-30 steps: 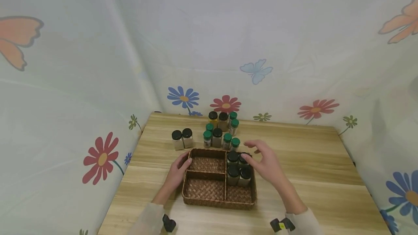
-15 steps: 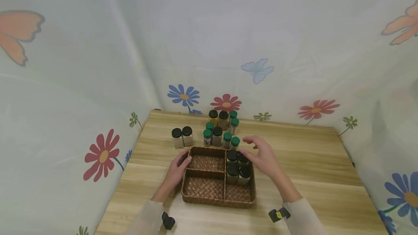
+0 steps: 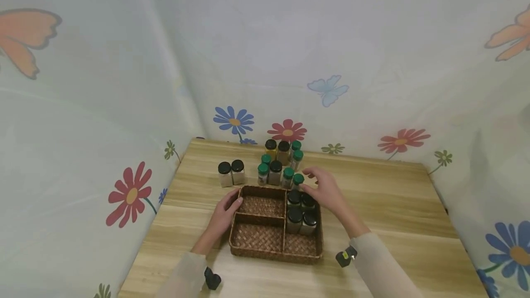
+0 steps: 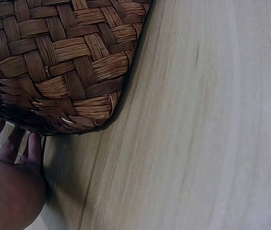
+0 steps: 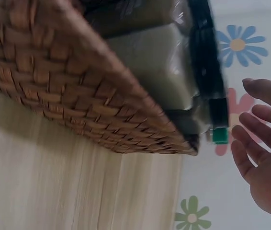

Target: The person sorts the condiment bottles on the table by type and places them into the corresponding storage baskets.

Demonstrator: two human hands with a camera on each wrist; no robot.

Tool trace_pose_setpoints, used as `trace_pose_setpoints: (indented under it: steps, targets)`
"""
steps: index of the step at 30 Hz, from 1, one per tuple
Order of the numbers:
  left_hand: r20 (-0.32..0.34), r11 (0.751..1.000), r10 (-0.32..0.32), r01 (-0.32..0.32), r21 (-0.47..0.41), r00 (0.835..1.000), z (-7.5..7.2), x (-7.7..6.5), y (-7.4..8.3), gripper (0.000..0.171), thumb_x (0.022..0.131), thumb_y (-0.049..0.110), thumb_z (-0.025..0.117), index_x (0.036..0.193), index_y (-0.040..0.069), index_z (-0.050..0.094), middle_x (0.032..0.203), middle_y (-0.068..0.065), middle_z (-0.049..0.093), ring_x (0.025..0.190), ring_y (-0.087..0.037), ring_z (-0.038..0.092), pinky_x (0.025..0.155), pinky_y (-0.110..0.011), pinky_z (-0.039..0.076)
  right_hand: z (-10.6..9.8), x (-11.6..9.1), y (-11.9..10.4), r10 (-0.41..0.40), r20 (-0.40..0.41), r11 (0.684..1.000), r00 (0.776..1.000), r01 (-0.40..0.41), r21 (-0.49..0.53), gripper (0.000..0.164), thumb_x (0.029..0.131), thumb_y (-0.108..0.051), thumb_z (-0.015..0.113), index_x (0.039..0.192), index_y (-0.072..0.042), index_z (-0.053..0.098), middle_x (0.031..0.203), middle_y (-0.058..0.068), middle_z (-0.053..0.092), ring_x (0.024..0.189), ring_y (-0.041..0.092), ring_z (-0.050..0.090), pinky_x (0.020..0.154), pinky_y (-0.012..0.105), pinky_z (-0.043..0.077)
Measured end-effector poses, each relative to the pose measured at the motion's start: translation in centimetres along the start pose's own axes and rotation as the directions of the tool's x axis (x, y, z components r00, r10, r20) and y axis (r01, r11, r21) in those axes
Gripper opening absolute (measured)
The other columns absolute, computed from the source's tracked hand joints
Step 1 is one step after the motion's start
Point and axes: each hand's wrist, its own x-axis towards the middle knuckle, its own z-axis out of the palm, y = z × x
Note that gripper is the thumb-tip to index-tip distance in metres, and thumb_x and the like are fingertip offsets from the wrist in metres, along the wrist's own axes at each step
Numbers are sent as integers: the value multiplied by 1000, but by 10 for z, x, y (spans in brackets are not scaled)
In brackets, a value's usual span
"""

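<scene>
The left hand (image 3: 223, 213) grips the back left corner of a brown woven basket (image 3: 275, 256), thumb at the rim and fingers along the outside; in the left wrist view its fingers (image 4: 12, 146) lie beside the basket wall (image 4: 73, 62). Over the basket's back right corner, the right hand (image 3: 325, 190) reaches with thumb and fingers spread. Nearest to its fingertips is a small spice jar with a green cap (image 3: 298, 179). In the right wrist view the hand (image 5: 269, 153) holds nothing, and a green cap (image 5: 220, 136) shows beyond the basket.
Several black-capped jars (image 3: 295, 216) stand in the basket's right compartment. Behind the basket are more green-capped jars (image 3: 263, 174) and black-capped jars (image 3: 275, 174). Two pale jars with black caps (image 3: 231, 174) stand to the left. A printed curtain (image 3: 265, 59) hangs behind the wooden table (image 3: 381, 197).
The right hand has moved left and forward from over the black-capped jars towards the small green-capped jar. The left hand stays on the basket, and the jars have not moved.
</scene>
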Motion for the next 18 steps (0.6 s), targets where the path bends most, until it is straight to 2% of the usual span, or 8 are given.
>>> trace_pose_setpoints:
  steps: [7, 11, 18]
  targets:
    - [-52, 1000, 24, -25, -14, 998, 5, 12, -34, 54, 110, 27, 60, 158, 4, 48, 161, -20, 47, 149, -37, 43, 121, -52, 36, 12, 14, 15, 66, 79, 998, 995, -65, -14, 49, 93, -17, 83, 133, 5, 66, 126, 22, 69, 114, 42, 66, 90, 55, 59]
    - [-67, 999, 33, -32, 2, 997, 5, 15, -39, 54, 109, 31, 63, 157, 9, 52, 159, -17, 51, 147, -34, 47, 120, -51, 38, 16, 20, 21, 82, 107, 997, 991, -80, -24, 49, 91, -16, 84, 131, 7, 65, 123, 23, 70, 110, 42, 68, 91, 55, 58]
    - [-74, 1000, 24, -23, 16, 997, 5, 13, -40, 56, 109, 35, 63, 157, 9, 51, 158, -16, 52, 147, -34, 48, 120, -51, 39, 28, 26, 26, 134, 135, 991, 982, -135, 1, 33, 91, -11, 84, 117, 2, 70, 109, 14, 72, 102, 37, 70, 92, 52, 57]
